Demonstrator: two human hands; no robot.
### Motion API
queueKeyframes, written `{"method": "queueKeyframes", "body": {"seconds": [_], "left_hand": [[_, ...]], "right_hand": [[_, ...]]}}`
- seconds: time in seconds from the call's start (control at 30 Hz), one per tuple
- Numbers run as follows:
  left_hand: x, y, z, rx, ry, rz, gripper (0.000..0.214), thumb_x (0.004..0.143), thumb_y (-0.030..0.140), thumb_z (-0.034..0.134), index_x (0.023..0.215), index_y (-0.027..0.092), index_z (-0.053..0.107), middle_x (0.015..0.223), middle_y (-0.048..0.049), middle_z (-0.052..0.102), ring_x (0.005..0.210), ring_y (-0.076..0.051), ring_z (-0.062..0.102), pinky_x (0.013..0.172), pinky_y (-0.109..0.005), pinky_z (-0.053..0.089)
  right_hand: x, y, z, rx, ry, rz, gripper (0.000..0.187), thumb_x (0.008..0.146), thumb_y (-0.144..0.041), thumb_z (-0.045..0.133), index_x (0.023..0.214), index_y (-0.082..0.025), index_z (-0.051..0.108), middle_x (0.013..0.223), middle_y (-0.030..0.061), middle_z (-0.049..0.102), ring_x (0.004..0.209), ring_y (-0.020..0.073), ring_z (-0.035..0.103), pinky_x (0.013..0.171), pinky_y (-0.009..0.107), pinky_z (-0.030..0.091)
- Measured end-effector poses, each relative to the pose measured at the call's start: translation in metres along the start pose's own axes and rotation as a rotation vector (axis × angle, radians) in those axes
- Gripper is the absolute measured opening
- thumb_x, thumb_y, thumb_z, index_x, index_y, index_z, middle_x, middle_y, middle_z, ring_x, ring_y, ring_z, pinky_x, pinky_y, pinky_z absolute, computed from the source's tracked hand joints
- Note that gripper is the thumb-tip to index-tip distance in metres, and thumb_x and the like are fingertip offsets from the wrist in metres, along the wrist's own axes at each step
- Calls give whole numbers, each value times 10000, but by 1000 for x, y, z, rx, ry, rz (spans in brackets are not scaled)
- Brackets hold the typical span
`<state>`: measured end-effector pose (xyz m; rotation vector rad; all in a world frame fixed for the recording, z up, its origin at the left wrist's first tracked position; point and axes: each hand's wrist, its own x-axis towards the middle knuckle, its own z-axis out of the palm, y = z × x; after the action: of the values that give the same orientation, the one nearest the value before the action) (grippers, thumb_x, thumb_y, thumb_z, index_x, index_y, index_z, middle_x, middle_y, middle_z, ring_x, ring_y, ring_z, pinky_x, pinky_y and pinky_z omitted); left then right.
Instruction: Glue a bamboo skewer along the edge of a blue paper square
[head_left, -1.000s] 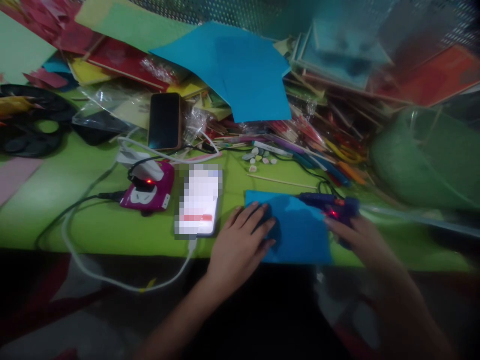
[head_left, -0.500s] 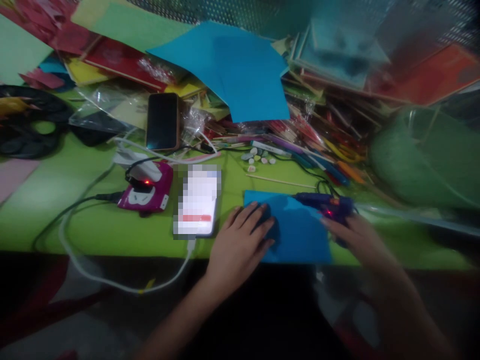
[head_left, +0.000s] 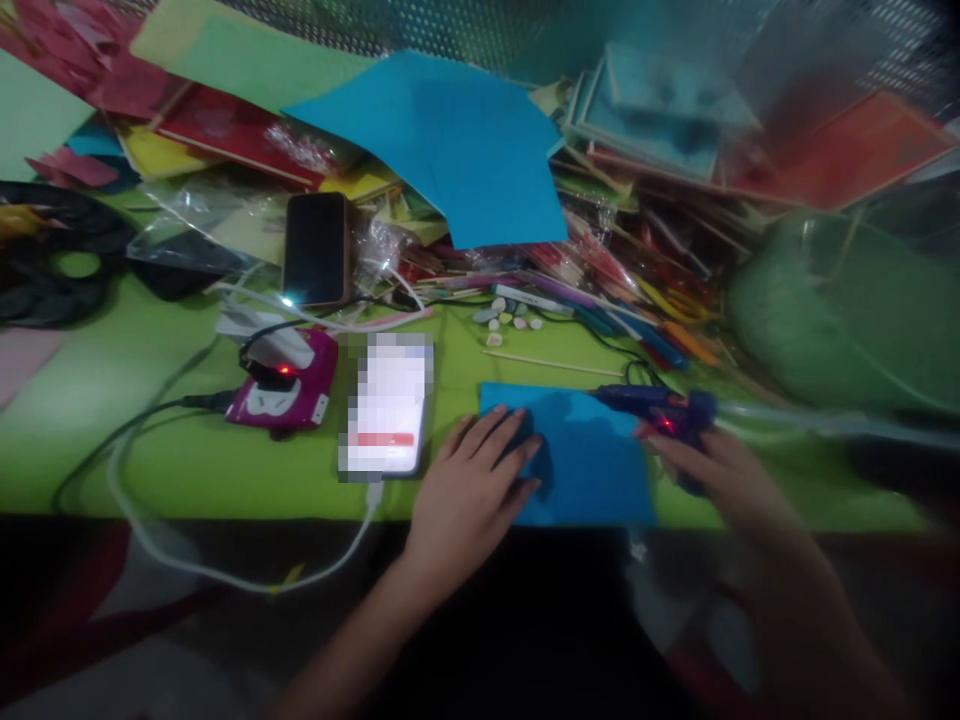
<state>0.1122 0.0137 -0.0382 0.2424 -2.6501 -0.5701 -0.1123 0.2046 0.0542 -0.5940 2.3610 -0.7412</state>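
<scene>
A blue sheet (head_left: 592, 460) lies at the front edge of the green table. My left hand (head_left: 480, 465) rests on its left part with the fingers stretched out flat. In my right hand (head_left: 701, 465) is a dark blue glue gun (head_left: 675, 408) with a small red light lit, gripped by its handle. Its nozzle points left, over or close to the sheet's upper edge; whether it touches I cannot tell. A clear glue stick (head_left: 780, 415) sticks out of the gun's back end. Beyond the sheet lies a thin wooden stick (head_left: 551, 363).
To the left are a lit phone (head_left: 390, 400) on a white cable, a purple power strip (head_left: 322, 380) and a dark-screened phone (head_left: 316, 248). Larger blue sheets (head_left: 465, 150), pens and sticks pile up behind. A green rounded object (head_left: 825, 310) stands at the right.
The view has shifted slightly. The glue gun has moved a little to the right relative to the blue sheet. My left hand stays flat on the sheet.
</scene>
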Motion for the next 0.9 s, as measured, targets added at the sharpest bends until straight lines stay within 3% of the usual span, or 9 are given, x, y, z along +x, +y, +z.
{"method": "queueKeyframes", "body": {"seconds": [0.07,0.23,0.57,0.7,0.9], "left_hand": [[0,0,0,2,-4,-1,353,1136,400,528,1423,248,666,1620,-10,553,1540,-267,470,1233,-527,411],[1,1,1,2,-2,7,347,1134,397,532,1406,237,676,1615,-23,558,1533,-273,481,1229,-528,418],[0,0,0,-7,-3,3,348,1123,379,556,1418,238,675,1620,-22,553,1534,-277,479,1239,-532,404],[-1,1,-1,-11,-3,3,344,1129,366,542,1416,237,679,1618,-23,556,1530,-272,483,1238,-524,404],[-1,0,0,-9,-6,2,352,1130,380,539,1428,244,668,1632,-14,541,1539,-273,471,1232,-534,408]], "right_hand": [[1,-1,1,39,-6,12,695,732,-784,683,1014,-153,753,619,31,524,565,145,475,530,273,351],[2,2,2,37,4,37,670,691,-842,682,723,-174,646,598,43,509,552,135,457,534,279,350],[4,14,1,-21,-14,26,685,765,-856,643,711,-177,576,606,40,507,562,137,462,541,280,352],[4,11,2,-43,-13,11,650,782,-820,626,762,-170,619,634,50,544,600,152,503,568,285,385],[3,8,0,-79,0,20,606,773,-785,606,688,-185,576,591,47,525,558,148,480,542,289,359]]}}
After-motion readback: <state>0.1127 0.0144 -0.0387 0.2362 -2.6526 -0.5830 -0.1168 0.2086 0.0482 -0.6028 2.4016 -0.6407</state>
